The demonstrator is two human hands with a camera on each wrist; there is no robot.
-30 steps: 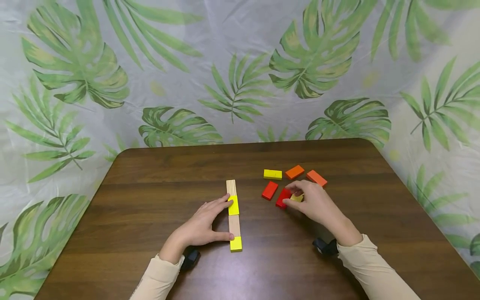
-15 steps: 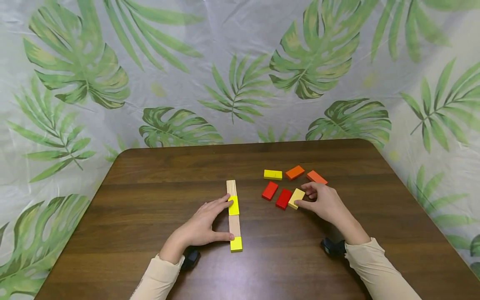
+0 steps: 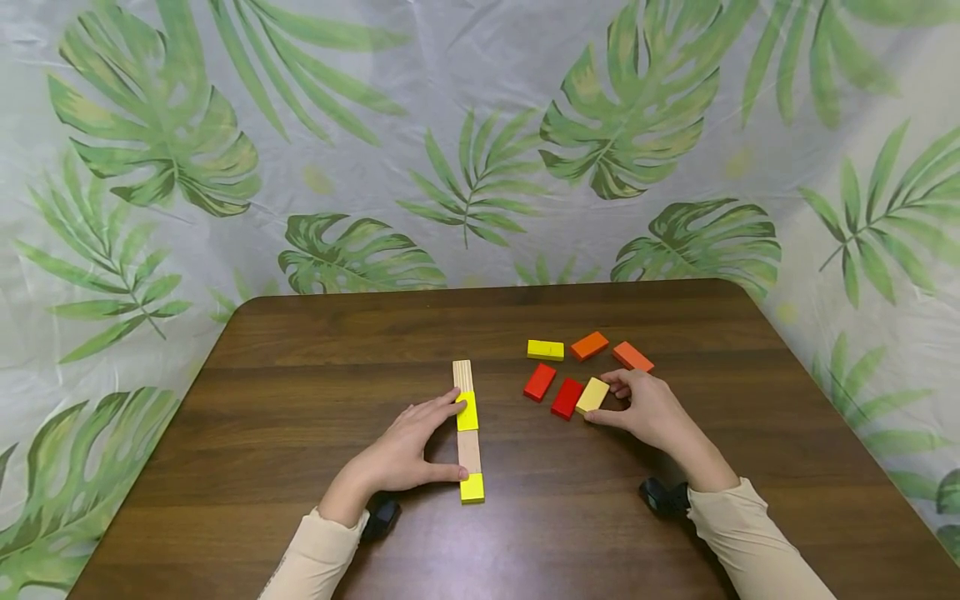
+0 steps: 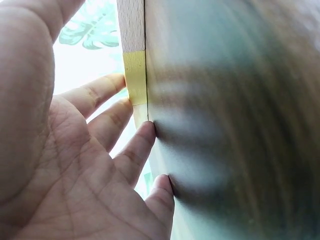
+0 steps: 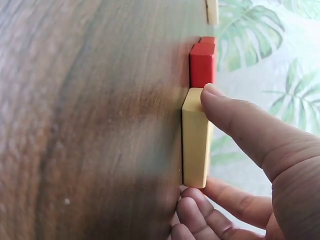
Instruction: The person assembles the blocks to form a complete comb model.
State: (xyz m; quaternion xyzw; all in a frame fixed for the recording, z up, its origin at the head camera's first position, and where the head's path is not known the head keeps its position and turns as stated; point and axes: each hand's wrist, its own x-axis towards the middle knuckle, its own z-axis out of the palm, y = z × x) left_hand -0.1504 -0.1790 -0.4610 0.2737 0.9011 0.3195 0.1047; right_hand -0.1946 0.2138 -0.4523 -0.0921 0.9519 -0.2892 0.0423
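Note:
My left hand (image 3: pixel 408 446) lies along the left side of a straight row of wooden blocks, fingers extended. Its index fingertip touches the far yellow block (image 3: pixel 467 411), and its thumb reaches the near yellow block (image 3: pixel 472 488). Between these two sits a plain wood block (image 3: pixel 468 451); a grooved wood block (image 3: pixel 462 376) ends the row at the back. My right hand (image 3: pixel 648 408) pinches a pale yellow block (image 3: pixel 592 396) between thumb and index finger. In the right wrist view this pale yellow block (image 5: pixel 196 140) stands against the table, close beside a red block (image 5: pixel 202 65).
Around the right hand lie two red blocks, one nearer (image 3: pixel 567 398) and one to its left (image 3: pixel 540 382). Behind them are a yellow block (image 3: pixel 545 349) and two orange blocks, the left (image 3: pixel 589 346) and the right (image 3: pixel 633 356). A leaf-patterned cloth (image 3: pixel 480 167) hangs behind the dark wooden table (image 3: pixel 315 367).
My right hand has drawn back to the right, uncovering the pale yellow block. Its thumb has slid to the block's near end. The left hand has stayed in place.

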